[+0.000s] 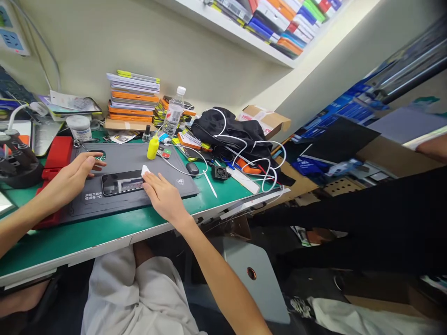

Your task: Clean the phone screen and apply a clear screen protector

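Note:
A smartphone (123,183) with a dark, reflective screen lies face up on a grey work mat (164,179). My right hand (162,195) is at the phone's right end, its fingers pressing a small folded white wipe (144,170) against it. Whether the wipe is paper or cloth I cannot tell. My left hand (75,174) hovers left of the phone with its fingers apart and nothing in them. Close beyond its fingertips is a small dark round item (99,156). A yellow squeeze bottle (152,148) stands on the mat behind the phone.
Left of the mat are a red tool (57,156) and a tool holder (17,160). Behind stand a white tub (78,128), stacked boxes (132,97) and a water bottle (173,111). White cables (244,139) tangle on the right. A person in dark clothing (366,223) is nearby.

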Demonstrator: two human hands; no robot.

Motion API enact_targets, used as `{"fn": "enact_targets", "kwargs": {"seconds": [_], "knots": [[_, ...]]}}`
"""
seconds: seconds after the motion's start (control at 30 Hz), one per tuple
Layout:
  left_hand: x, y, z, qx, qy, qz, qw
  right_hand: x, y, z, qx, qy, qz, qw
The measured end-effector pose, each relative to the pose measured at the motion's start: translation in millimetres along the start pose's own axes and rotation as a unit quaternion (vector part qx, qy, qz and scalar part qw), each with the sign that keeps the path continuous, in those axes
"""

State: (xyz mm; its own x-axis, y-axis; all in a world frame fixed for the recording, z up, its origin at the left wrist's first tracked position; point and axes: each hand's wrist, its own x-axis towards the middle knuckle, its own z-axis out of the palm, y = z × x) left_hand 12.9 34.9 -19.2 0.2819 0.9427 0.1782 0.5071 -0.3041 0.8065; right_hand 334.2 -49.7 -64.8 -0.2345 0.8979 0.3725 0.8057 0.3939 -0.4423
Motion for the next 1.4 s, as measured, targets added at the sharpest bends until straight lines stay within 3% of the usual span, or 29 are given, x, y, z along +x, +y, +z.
{"fn": "enact_targets", "kwargs": {"seconds": [0.1, 0.27, 0.57, 0.67, 0.77, 0.93, 1.07, 1.3, 1.4], "knots": [[-0.8, -0.3, 0.9, -0.006, 0.0, 0.0, 1.0, -15.0, 0.7, -3.5, 0.003, 0.002, -0.003, 1.0], [-1.2, 1.5, 1.2, -0.012, -0.001, -0.003, 1.0, -7.3, -9.4, -0.2, 0.001, 0.003, -0.018, 1.0], [-2.4, 6.1, -3.1, -0.001, -0.005, 0.0, 1.0, 11.9, -89.6, 31.3, 0.007, -0.014, -0.095, 0.995], [-3.0, 9.6, -4.6, 0.007, -0.007, 0.005, 1.0, 17.3, -102.8, 37.1, 0.014, -0.021, -0.11, 0.994], [-2.8, 9.9, -5.0, 0.01, -0.01, 0.01, 1.0, 15.7, -89.8, 32.5, 0.026, -0.013, -0.107, 0.994], [-0.4, 5.8, -1.9, -0.001, -0.015, 0.016, 1.0, -0.9, -30.9, 7.2, 0.015, 0.011, -0.032, 0.999], [1.1, 4.6, 1.5, -0.01, -0.015, 0.02, 1.0, -7.0, 0.1, 0.3, 0.011, 0.021, -0.025, 0.999], [-2.3, 11.8, 1.1, -0.005, -0.022, 0.019, 1.0, 24.9, -0.9, 14.9, 0.011, -0.002, -0.017, 1.0], [-2.5, 11.7, 1.2, -0.003, -0.02, 0.018, 1.0, 14.2, -7.3, 9.1, 0.014, -0.007, -0.024, 1.0]]}}
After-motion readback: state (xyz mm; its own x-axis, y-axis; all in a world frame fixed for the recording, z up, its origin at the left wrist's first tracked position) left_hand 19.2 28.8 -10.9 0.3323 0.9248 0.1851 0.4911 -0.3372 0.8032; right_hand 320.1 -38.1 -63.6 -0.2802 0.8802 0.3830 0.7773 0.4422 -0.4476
